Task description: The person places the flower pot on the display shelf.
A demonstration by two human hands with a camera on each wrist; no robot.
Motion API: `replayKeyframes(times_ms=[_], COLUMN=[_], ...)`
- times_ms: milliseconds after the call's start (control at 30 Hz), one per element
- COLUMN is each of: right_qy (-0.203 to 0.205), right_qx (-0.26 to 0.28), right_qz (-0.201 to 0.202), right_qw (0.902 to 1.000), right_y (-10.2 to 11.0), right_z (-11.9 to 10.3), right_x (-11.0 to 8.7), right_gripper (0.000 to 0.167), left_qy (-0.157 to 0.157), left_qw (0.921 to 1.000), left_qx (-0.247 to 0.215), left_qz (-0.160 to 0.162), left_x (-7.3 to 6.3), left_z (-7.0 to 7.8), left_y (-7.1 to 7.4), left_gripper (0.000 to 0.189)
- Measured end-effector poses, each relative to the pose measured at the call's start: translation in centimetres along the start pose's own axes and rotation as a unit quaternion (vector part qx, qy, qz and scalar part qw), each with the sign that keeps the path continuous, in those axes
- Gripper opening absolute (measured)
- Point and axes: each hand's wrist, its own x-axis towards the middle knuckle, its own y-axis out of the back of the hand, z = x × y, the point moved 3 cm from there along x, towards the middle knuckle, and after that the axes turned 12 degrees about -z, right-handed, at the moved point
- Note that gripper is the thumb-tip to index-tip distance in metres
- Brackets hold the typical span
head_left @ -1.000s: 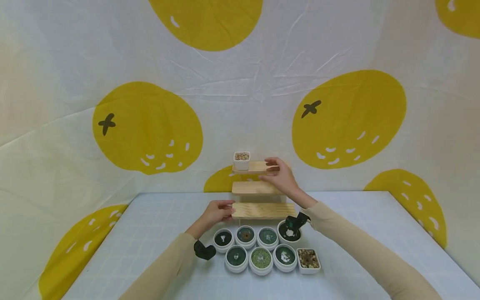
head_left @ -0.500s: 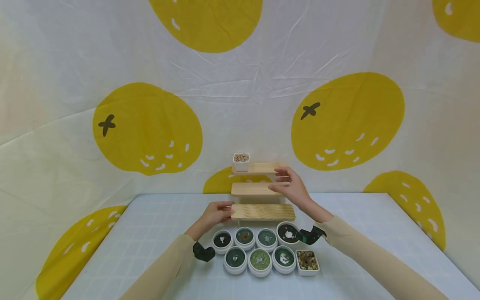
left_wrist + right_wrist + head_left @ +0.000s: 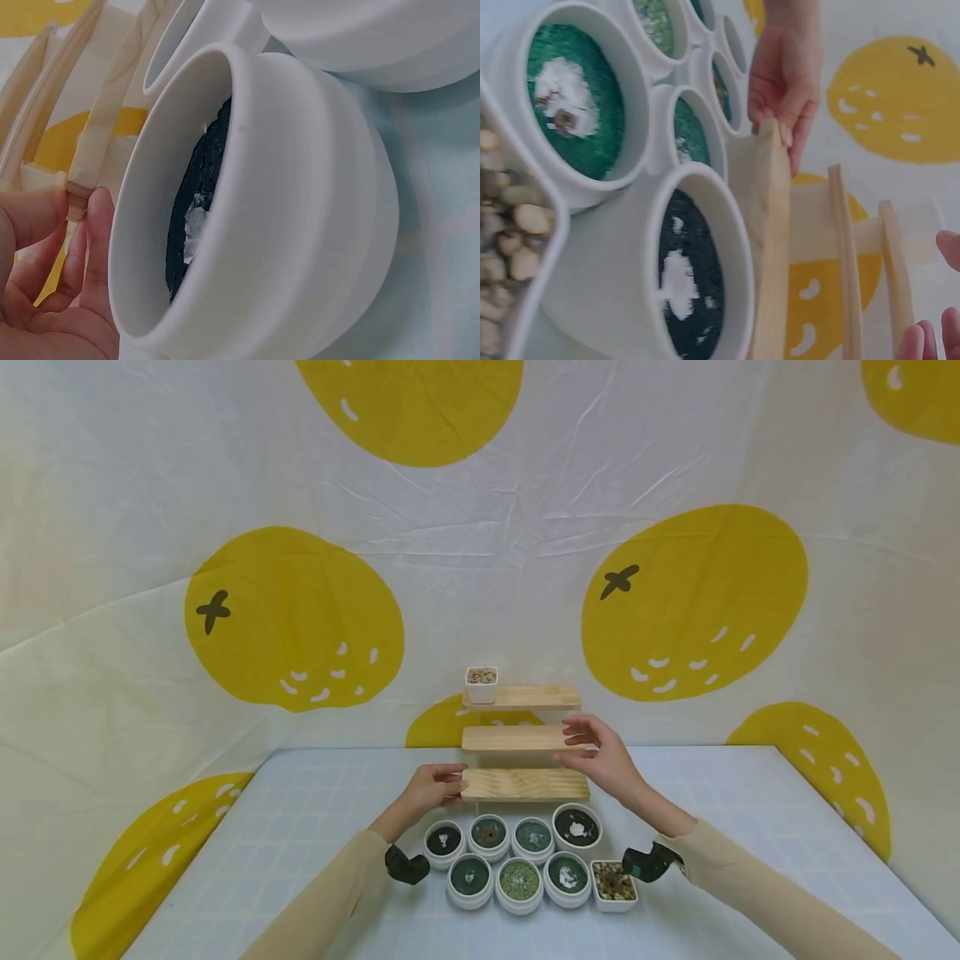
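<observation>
A wooden stand with three tiers stands at the back of the table in the head view. My left hand (image 3: 431, 789) pinches the left end of its bottom board (image 3: 525, 785) between thumb and fingers, which the left wrist view shows up close. By the right end of the middle board (image 3: 510, 738) is my right hand (image 3: 606, 762), fingers spread loosely and holding nothing; they overlap that end in the head view. In the right wrist view, its fingertips (image 3: 949, 251) show at the right edge. A square white pot of pebbles (image 3: 481, 687) sits at the left of the top board (image 3: 536, 697).
Several round white pots with dark or green fill, such as a light-green one (image 3: 520, 880), stand in two rows before the stand. A square pebble pot (image 3: 614, 887) ends the front row on the right. A fruit-print cloth (image 3: 480, 527) hangs behind the table (image 3: 300, 827).
My right hand has moved right and down, from beside the top board to the right end of the middle one. The left hand keeps its hold on the bottom board.
</observation>
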Motion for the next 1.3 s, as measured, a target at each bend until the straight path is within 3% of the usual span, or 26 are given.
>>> replayKeyframes(times_ms=[267,500,1000,1300], right_qy=[-0.010,-0.021,-0.038,-0.070], right_qx=[-0.013,-0.013,-0.012,-0.009], right_qz=[-0.003,-0.011,-0.024,-0.071], right_qw=[0.9999,0.9996,0.9989,0.9950], right_y=[-0.2,-0.3,1.2,1.6], right_z=[1.0,1.3,2.4,3.7], right_x=[-1.8,-3.2,-5.5,-7.0], right_gripper=[0.053,0.052,0.052,0.056], left_qy=[0.010,-0.001,-0.002,0.002], left_qw=[0.9999,1.0000,1.0000,0.9999], left_qx=[0.004,-0.003,-0.006,-0.008], left_qz=[-0.001,-0.003,0.004,0.008], left_x=[-0.2,-0.2,0.1,0.0], left_z=[0.0,0.0,-0.1,-0.2], left_y=[0.0,0.0,-0.1,-0.1], left_gripper=[0.036,0.036,0.035,0.036])
